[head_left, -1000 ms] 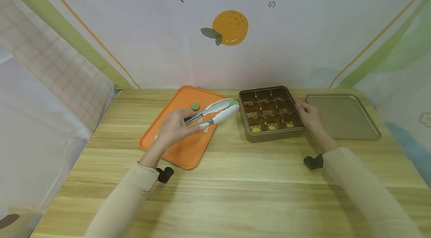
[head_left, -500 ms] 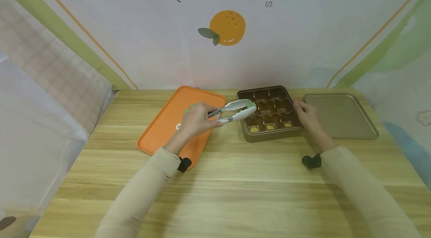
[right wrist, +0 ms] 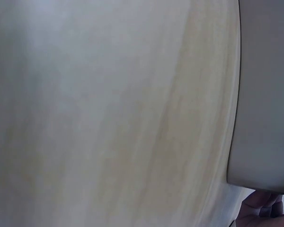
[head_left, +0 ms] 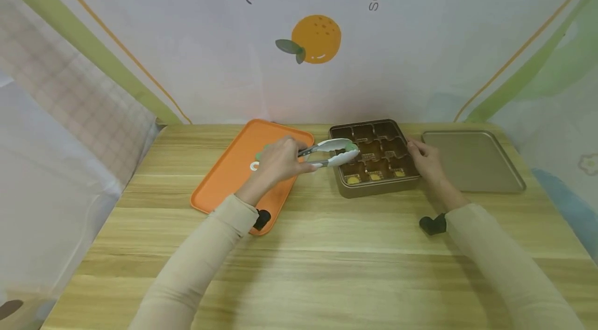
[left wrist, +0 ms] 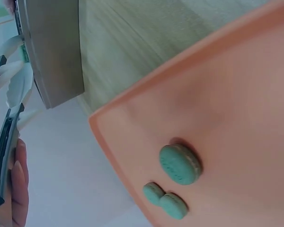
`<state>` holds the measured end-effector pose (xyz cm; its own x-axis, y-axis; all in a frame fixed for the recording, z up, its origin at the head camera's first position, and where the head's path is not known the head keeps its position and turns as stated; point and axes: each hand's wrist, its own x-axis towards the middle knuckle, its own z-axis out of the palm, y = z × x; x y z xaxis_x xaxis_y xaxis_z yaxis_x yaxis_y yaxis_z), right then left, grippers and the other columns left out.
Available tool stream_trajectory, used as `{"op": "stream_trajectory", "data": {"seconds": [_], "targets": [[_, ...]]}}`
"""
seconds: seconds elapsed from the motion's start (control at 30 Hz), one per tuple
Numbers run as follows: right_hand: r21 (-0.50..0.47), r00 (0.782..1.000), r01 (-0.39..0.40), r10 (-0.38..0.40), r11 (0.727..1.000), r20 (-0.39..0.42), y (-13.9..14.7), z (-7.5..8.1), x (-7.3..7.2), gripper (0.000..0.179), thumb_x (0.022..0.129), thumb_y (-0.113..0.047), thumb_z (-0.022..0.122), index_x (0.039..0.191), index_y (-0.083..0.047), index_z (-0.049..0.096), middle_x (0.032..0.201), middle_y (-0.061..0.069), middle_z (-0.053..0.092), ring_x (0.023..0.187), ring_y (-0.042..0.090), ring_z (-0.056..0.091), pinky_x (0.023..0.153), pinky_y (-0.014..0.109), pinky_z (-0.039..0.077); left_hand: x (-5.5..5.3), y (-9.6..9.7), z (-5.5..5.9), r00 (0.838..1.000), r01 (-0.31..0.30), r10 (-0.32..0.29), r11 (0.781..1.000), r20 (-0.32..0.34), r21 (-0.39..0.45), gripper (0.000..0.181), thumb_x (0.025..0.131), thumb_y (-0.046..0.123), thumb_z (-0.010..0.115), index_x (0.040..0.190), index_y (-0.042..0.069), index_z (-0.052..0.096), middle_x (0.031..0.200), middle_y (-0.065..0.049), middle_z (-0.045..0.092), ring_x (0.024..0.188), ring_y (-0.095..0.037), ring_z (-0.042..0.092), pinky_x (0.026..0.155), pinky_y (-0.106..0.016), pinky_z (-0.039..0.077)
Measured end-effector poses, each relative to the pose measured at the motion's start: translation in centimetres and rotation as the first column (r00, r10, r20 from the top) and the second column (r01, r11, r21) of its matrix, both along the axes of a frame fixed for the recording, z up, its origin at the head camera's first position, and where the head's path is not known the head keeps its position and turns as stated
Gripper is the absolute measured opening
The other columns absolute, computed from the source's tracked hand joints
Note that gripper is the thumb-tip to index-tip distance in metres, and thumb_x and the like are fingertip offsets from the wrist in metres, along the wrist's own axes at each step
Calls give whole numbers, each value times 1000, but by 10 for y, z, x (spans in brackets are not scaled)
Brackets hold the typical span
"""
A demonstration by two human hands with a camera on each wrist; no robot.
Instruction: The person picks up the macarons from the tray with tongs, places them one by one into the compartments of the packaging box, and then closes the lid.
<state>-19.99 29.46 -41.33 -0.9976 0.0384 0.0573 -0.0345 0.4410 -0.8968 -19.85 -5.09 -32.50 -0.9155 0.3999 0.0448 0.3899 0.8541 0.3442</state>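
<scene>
My left hand [head_left: 282,159] grips tongs [head_left: 334,152] with white scalloped tips. Pinched between those tips is a green macaron [head_left: 351,147], over the left, middle-row compartment of a bronze tin box [head_left: 378,186]. How deep it sits there cannot be told. Yellow round pieces [head_left: 353,179] lie in the front row of compartments. At the box's right side my right hand [head_left: 427,161] holds the rim, its other fingers partly hidden behind the wall. Three green macarons [left wrist: 180,164] rest on an orange tray [left wrist: 236,113], mostly behind my left hand in the head view.
A flat bronze lid [head_left: 474,161] lies to the right of the box. The wooden table [head_left: 327,267] runs up to a printed cloth [head_left: 397,60] at the back. A white ring [head_left: 254,165] shows beside my left hand, over the tray.
My left hand has moved right with the tongs and green macaron, from above the tray's right edge to over the box's left side. The right hand stays at the box.
</scene>
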Motion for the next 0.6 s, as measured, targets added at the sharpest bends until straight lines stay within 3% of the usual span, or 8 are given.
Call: {"op": "stream_trajectory", "data": {"seconds": [0.3,0.43,0.6], "targets": [[9,1000,-5,5,1000,-2,-1,0,0,50,103,-29,33,141,4,34,145,25,32,134,45,27,108,55,24,0,7,11,999,-27,30,996,30,-86,32,74,45,77,81,15,67,62,2,37,53,-11,27,45,-25,19],[8,1000,-10,10,1000,-7,-2,1,1,50,103,-28,34,141,5,34,145,25,32,135,45,26,108,55,23,1,11,17,998,-37,44,991,54,-131,34,74,46,77,77,15,64,72,1,46,59,-12,36,47,-25,25],[5,1000,-12,12,1000,1,-2,1,2,51,103,-29,34,141,6,34,145,25,31,136,45,24,109,55,22,1,13,18,998,-21,29,988,51,-155,36,74,47,77,84,15,66,84,-1,55,69,-15,46,52,-26,34]]}}
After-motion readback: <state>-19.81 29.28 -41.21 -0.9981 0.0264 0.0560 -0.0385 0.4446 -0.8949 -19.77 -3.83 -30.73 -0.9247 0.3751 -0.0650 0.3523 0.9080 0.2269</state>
